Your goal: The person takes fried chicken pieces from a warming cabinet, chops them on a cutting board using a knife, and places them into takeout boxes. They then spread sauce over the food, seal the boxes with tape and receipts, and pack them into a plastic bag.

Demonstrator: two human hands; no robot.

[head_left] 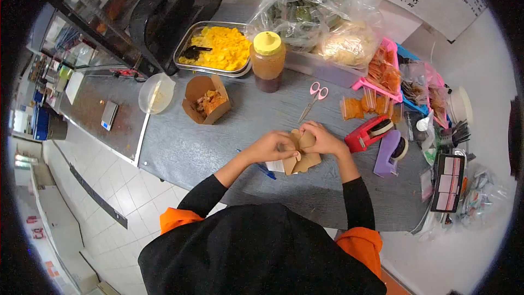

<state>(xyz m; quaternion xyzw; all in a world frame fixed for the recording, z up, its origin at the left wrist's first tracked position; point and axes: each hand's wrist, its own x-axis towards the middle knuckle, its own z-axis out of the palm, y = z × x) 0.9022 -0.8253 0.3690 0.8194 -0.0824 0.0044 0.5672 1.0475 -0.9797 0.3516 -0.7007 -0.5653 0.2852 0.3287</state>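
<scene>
In the head view, a small brown carton (pixel 303 162) sits on the grey desk (pixel 185 150), near the person and right of the middle, its flaps spread. The left hand (pixel 274 147) pinches a flap from the left, thumb and fingers closed on the card; the right hand (pixel 321 140) grips another from the right and far side, its fingers curled over the edge. A white paper (pixel 276 166) lies at the carton's left side and a blue pen (pixel 266 171) just left of that.

The thin card could crease or tear, I judge, if both hands pull unevenly, and a flap may spring back if one lets go early. A low sweep of the left wrist could push the pen toward the near edge. Reaching to the far side, the right hand could brush the scissors (pixel 313 100), whose blades point nearer the person; swinging right, it could knock the red tape dispenser (pixel 368 133), close by that wrist.

The desk's left edge borders a lower surface and the floor, well apart from the carton. The widest bare stretch runs left of the hands, up to the filled box (pixel 206 100) farther off. On the right, the red and purple (pixel 386 158) dispensers narrow the room; nearer the person, the body hides part of the edge.
</scene>
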